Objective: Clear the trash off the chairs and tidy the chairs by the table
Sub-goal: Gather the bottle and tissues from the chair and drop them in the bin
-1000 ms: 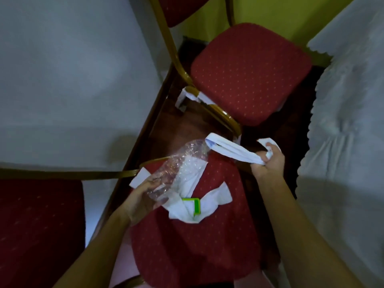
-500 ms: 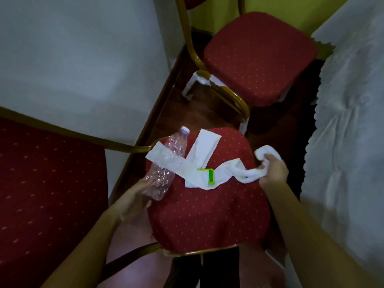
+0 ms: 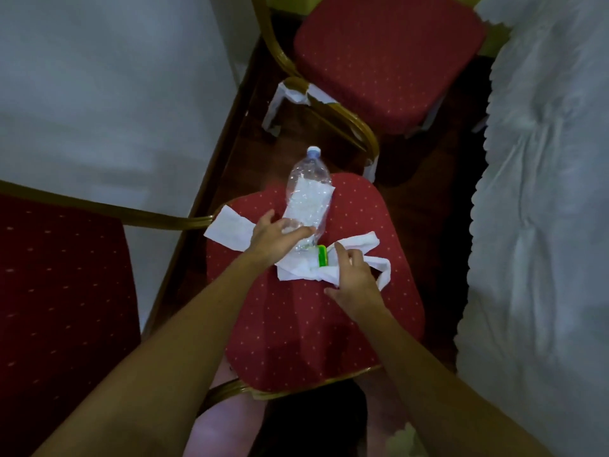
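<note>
A crushed clear plastic bottle (image 3: 308, 196) lies on the near red chair seat (image 3: 313, 331), its cap pointing away from me. My left hand (image 3: 275, 239) is closed over the bottle's lower end. Strips of white paper (image 3: 230, 230) spread across the seat under the bottle. A small green item (image 3: 322, 255) sits among them. My right hand (image 3: 352, 278) is on the bunched paper just right of the green item, fingers curled into it, with a loop of paper hanging past its right side.
A second red chair (image 3: 385, 57) stands beyond, with torn white wrapping (image 3: 275, 107) on its gold legs. A third red seat (image 3: 56, 291) is at my left. A white tablecloth (image 3: 543, 192) hangs along the right. A pale wall (image 3: 99, 94) runs along the left.
The bottle has moved from the seat's left edge onto the seat and lies over the paper. My right hand came in from the right edge to the paper's middle.
</note>
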